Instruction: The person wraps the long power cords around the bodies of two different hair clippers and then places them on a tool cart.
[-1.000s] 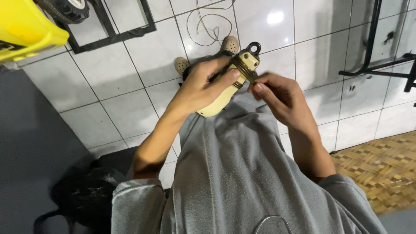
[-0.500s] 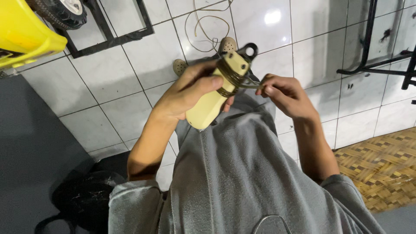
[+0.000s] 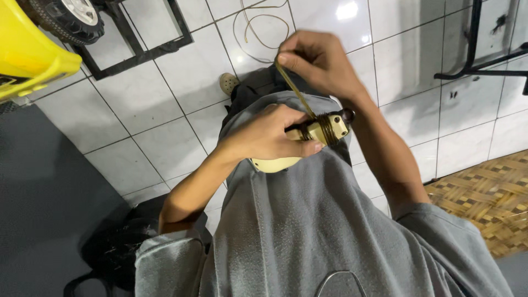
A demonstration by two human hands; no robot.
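My left hand (image 3: 269,135) grips a cream-coloured handle-shaped object (image 3: 330,131) against my grey shirt (image 3: 308,231). Tan band is wound several times around its end, beside a small black part. My right hand (image 3: 316,60) is raised above it and pinches a flat tan band (image 3: 294,91). The band runs taut and diagonally from my fingertips down to the wrapped end. My left fingers hide the lower part of the object.
White floor tiles lie below, with a thin cord loop (image 3: 258,22) and my shoe (image 3: 228,83). A yellow plastic body (image 3: 27,49), a wheel (image 3: 71,16) and a black frame (image 3: 137,47) stand top left. A black stand (image 3: 478,49), woven mat (image 3: 484,192), dark mat (image 3: 44,192).
My right hand has risen away from the object, drawing the tan band out taut. My left hand has brought the cream object lower and closer to my shirt.
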